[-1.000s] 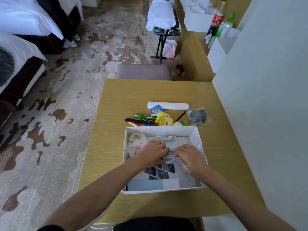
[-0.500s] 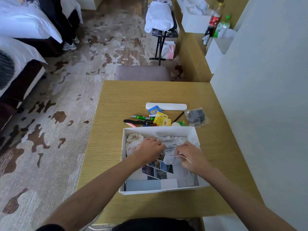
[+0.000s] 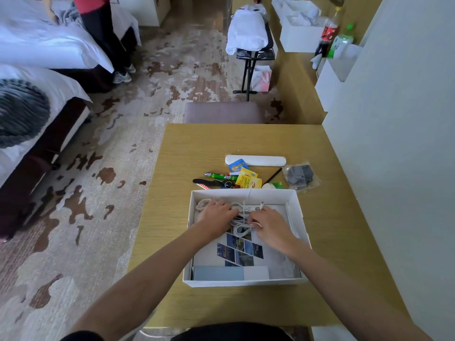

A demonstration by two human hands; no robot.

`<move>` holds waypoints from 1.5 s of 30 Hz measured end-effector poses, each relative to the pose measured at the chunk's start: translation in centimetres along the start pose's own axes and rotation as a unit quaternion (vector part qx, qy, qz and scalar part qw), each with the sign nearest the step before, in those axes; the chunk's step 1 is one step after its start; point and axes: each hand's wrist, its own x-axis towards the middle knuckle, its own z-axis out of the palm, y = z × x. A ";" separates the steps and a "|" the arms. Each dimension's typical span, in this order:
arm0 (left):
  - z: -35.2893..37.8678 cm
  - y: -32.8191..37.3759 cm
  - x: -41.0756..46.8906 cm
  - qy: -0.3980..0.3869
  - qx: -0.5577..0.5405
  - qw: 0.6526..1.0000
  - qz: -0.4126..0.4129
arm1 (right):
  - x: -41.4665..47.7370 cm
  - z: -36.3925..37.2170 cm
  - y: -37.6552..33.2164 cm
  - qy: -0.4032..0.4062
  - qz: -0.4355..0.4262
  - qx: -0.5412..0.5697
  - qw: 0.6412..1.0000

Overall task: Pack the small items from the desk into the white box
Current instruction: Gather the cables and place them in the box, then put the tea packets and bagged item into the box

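The white box stands open on the wooden desk. Both my hands are inside it, at its far half. My left hand and my right hand hold a tangle of white cable between them, fingers curled on the strands. A printed booklet lies on the box floor, and a pale round item sits in the far left corner, partly hidden by my left hand. Behind the box lie a white case, yellow tea bags, a green pen and a clear bag of grey parts.
A grey stool stands at the desk's far edge. A wall runs along the right. Beds fill the left, with a person's legs beside them. A folding rack with white cloth and bottles stand far back.
Both hands have shifted toward the box's far end and drawn closer together, gathering the cable. The camera has tilted up a little.
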 end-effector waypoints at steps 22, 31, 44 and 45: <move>-6.3 -1.3 4.3 0.128 -0.365 0.888 -0.249 | 4.5 -9.0 4.1 0.095 0.013 0.214 0.972; -2.8 -6.4 9.9 0.023 -0.345 0.903 -0.254 | 14.1 -4.3 6.0 -0.120 0.143 0.056 0.981; 2.1 -9.0 17.7 0.000 -0.369 0.914 -0.170 | 18.3 -1.3 7.7 -0.172 0.065 -0.098 0.978; 2.3 -8.9 18.3 -0.002 -0.361 0.920 -0.151 | 18.0 -1.7 8.1 -0.159 0.086 -0.039 0.983</move>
